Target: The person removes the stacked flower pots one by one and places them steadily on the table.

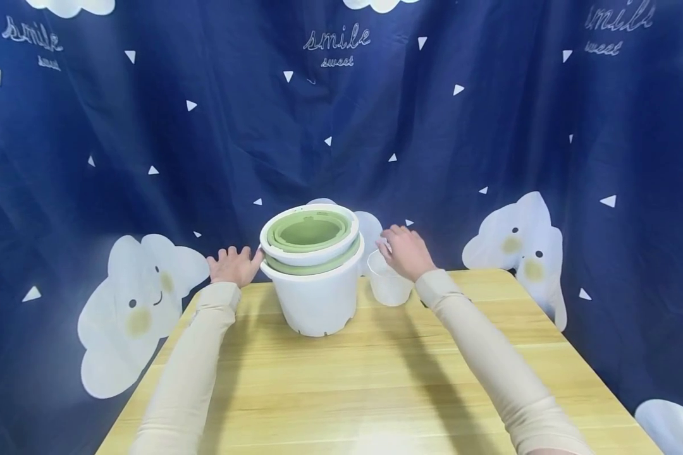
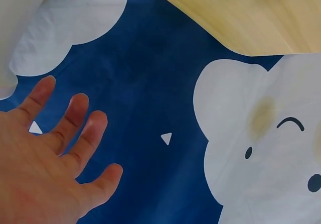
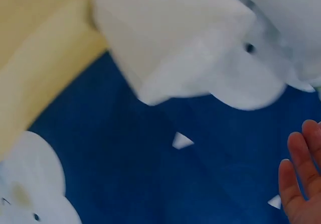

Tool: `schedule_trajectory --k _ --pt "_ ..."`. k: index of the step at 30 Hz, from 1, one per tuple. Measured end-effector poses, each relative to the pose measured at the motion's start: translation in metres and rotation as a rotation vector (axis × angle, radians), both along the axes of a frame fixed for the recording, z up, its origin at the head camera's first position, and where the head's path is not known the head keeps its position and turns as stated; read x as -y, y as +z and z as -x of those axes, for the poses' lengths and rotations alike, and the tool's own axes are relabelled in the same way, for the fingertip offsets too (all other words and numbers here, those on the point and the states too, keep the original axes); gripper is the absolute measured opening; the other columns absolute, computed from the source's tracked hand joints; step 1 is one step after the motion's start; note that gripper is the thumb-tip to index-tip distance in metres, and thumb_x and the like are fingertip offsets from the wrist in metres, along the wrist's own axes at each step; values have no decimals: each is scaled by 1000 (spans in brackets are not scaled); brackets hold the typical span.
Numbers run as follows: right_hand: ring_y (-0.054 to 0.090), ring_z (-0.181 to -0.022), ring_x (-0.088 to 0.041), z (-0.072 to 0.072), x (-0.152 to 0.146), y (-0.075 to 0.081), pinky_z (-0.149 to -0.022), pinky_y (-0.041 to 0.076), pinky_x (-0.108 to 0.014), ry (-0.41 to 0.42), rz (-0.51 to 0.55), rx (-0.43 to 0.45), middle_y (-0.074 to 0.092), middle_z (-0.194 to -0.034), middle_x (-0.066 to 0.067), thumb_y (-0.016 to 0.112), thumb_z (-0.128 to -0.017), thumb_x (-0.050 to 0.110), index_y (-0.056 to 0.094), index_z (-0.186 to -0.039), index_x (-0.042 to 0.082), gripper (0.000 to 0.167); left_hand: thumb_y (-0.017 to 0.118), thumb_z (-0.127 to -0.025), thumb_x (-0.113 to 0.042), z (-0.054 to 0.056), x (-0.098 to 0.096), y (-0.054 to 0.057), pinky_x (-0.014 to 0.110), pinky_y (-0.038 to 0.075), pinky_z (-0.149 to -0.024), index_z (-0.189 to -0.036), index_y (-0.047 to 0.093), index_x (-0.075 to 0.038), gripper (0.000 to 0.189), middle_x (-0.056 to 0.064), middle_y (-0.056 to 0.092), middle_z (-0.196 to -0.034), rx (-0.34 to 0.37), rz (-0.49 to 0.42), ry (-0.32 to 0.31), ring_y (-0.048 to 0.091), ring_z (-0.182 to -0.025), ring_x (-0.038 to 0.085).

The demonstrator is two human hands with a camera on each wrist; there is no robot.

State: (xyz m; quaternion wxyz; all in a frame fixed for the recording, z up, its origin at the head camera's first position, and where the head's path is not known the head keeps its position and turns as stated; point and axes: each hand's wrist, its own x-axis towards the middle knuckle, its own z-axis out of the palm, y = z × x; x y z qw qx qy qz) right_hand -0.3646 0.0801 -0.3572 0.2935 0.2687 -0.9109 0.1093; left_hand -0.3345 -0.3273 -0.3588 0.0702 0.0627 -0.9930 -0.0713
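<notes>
A stack of nested pots, white and green, stands on the table with a large white pot (image 1: pixel 317 303) at its base. Inside its top white rim sits a green pot (image 1: pixel 308 230). My left hand (image 1: pixel 233 266) is at the stack's left side, thumb right at the rim; in the left wrist view its fingers (image 2: pixel 93 133) are spread and hold nothing. To the right of the stack is a small white pot (image 1: pixel 388 284), also large in the right wrist view. My right hand (image 1: pixel 406 253) hovers over its rim, fingers (image 3: pixel 301 156) loosely extended.
The wooden table (image 1: pixel 341 385) ends just behind the pots. A dark blue curtain (image 1: pixel 250 145) printed with clouds and white triangles hangs behind it and down both sides. Both forearms reach over the tabletop.
</notes>
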Motion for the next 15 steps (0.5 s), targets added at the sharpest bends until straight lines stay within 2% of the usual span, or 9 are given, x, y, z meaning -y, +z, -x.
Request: schedule_trajectory --k 4,7,15 --pt "67 -99 -35 3 8 29 -88 54 -48 26 34 -14 73 -108 -14 56 -105 30 72 -117 2 35 16 -104 -62 0 -1 2 77 21 -111 -151 45 -3 80 36 42 -150 5 -13 0 36 -137 56" --pt "66 -99 -34 2 18 45 -88 53 -48 55 31 -7 72 -108 -13 54 -105 31 72 -118 3 36 16 -104 -62 -1 -1 2 77 20 -112 -151 44 -3 81 36 42 -151 11 -18 6 36 -137 56" --pt "65 -109 -33 -10 61 69 -96 50 -48 128 -26 62 72 -115 -10 52 -107 35 72 -120 5 38 14 -103 -65 -3 0 1 77 19 -113 -152 44 -3 84 35 41 -152 20 -27 10 35 -139 55"
